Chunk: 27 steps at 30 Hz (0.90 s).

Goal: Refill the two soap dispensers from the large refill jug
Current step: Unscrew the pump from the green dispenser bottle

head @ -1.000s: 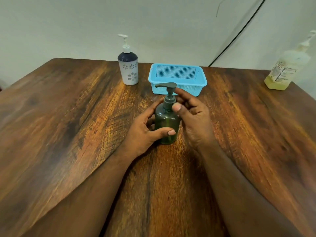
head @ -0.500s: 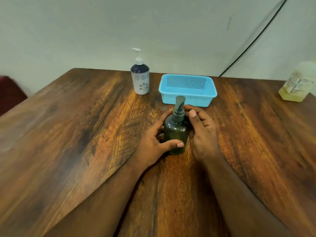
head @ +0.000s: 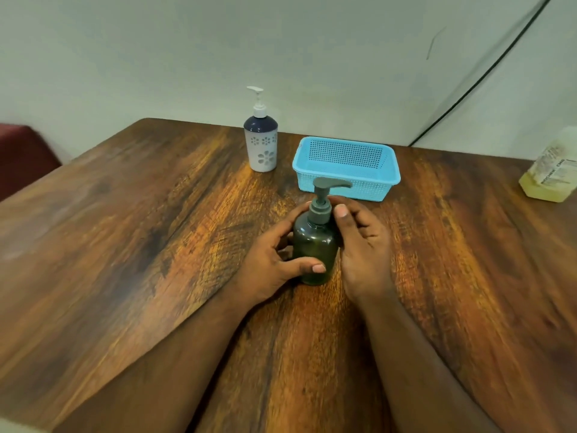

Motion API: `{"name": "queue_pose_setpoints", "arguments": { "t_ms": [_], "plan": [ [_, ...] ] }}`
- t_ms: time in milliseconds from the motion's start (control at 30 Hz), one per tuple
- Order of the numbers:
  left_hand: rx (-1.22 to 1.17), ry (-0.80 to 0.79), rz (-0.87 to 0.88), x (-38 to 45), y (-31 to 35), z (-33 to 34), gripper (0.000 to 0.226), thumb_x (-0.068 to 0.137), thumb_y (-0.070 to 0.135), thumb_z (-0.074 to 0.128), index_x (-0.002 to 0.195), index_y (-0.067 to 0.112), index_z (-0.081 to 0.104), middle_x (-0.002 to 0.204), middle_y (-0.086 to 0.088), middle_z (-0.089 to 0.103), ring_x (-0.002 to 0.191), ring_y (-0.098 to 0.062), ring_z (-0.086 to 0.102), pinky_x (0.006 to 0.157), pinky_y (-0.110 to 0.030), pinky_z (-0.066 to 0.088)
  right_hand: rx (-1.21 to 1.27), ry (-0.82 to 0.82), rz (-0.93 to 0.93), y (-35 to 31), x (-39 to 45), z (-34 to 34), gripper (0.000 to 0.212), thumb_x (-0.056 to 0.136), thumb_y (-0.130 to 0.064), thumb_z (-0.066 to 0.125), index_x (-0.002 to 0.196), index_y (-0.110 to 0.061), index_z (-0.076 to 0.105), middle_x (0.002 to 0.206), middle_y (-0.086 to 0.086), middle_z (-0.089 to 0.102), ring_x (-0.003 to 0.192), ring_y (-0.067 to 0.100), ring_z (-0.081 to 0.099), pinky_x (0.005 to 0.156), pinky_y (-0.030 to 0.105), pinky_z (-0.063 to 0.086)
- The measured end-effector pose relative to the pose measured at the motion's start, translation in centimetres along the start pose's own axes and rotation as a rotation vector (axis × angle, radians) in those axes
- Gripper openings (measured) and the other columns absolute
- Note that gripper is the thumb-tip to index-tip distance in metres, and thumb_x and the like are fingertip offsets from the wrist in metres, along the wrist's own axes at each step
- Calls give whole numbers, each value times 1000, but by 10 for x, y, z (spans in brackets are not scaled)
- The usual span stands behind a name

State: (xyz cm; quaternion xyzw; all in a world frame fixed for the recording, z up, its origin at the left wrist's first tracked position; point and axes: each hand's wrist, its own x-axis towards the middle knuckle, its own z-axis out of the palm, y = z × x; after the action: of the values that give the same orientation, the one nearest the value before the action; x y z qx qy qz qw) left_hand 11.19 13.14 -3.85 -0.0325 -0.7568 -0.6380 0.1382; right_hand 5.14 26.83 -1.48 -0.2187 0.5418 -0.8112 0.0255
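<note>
A dark green soap dispenser (head: 315, 245) with a grey pump stands upright in the middle of the wooden table (head: 125, 245). My left hand (head: 271, 260) wraps its body, thumb across the front. My right hand (head: 362, 245) has its thumb and fingers at the grey pump collar, whose nozzle points right. A white dispenser (head: 260, 142) with a navy top and flower cut-outs stands at the back. The refill jug (head: 552, 170), holding yellow liquid, sits at the far right edge, partly cut off.
A light blue perforated basket (head: 346, 167) sits just behind the green dispenser. A black cable (head: 487, 73) runs down the wall behind it. A dark red seat (head: 22, 157) shows past the table's left edge.
The pump nozzle has turned from pointing left, through pointing away, to pointing right, with my right hand's fingers at the collar. The view has shifted, so the jug sits further right.
</note>
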Motion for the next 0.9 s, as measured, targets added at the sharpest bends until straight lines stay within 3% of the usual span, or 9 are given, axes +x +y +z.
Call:
{"name": "queue_pose_setpoints", "arguments": {
  "t_ms": [67, 133, 233, 333, 433, 567, 733, 900],
  "plan": [
    [34, 6, -4, 0, 2, 1, 87, 68, 13, 87, 133, 50, 44, 132, 21, 61, 126, -2, 55, 95, -15, 47, 12, -3, 1, -3, 1, -2, 23, 95, -17, 50, 106, -11, 69, 109, 9, 71, 108, 24, 66, 94, 39, 52],
    [34, 22, -14, -2, 3, 2, 84, 68, 20, 85, 135, 47, 44, 134, 17, 60, 127, -5, 55, 99, -19, 47, -18, -32, 7, -7, 0, -3, 27, 96, -15, 48, 112, -5, 67, 110, 8, 71, 107, 20, 66, 88, 30, 53],
    [50, 23, -17, -4, 5, 2, 81, 69, 24, 83, 137, 43, 43, 135, 13, 60, 127, -8, 56, 100, -21, 47, -73, -86, -14, -8, -3, -2, 32, 89, -21, 57, 117, -7, 65, 112, 3, 71, 107, 15, 66, 85, 25, 54],
    [68, -7, 5, -3, 5, 1, 83, 75, 9, 83, 139, 40, 40, 139, 10, 56, 128, -6, 54, 98, -18, 46, -78, -86, -8, -9, -4, -1, 40, 76, -24, 68, 115, -18, 65, 114, 0, 70, 108, 13, 66, 88, 25, 54],
    [45, -32, 5, -1, -2, -1, 85, 77, 5, 80, 142, 41, 38, 143, 7, 54, 129, -9, 54, 102, -24, 47, -135, -65, -44, -9, -5, 0, 33, 89, -16, 61, 122, -16, 62, 119, -1, 68, 112, 10, 63, 90, 22, 52],
    [58, -37, 23, 1, -3, -3, 85, 75, 10, 82, 138, 51, 40, 139, 17, 55, 129, -3, 53, 99, -17, 45, -106, -11, -96, -6, -6, 2, 28, 98, -9, 45, 124, -6, 56, 113, -6, 68, 111, 13, 63, 90, 27, 51],
    [0, -71, 31, 1, -4, -4, 88, 76, 5, 80, 146, 37, 37, 144, 7, 52, 127, -5, 55, 96, -19, 48, -132, -11, -69, -7, -8, 6, 37, 82, -16, 68, 118, -17, 58, 110, 0, 70, 107, 15, 66, 91, 32, 53],
    [-50, -84, 8, 4, -8, -7, 90, 74, 3, 81, 146, 33, 37, 141, 5, 55, 127, -8, 55, 96, -21, 49, -199, -78, -109, -12, -5, 3, 31, 96, -8, 49, 125, -13, 59, 123, -1, 66, 119, 14, 59, 98, 31, 49]
  ]
}}
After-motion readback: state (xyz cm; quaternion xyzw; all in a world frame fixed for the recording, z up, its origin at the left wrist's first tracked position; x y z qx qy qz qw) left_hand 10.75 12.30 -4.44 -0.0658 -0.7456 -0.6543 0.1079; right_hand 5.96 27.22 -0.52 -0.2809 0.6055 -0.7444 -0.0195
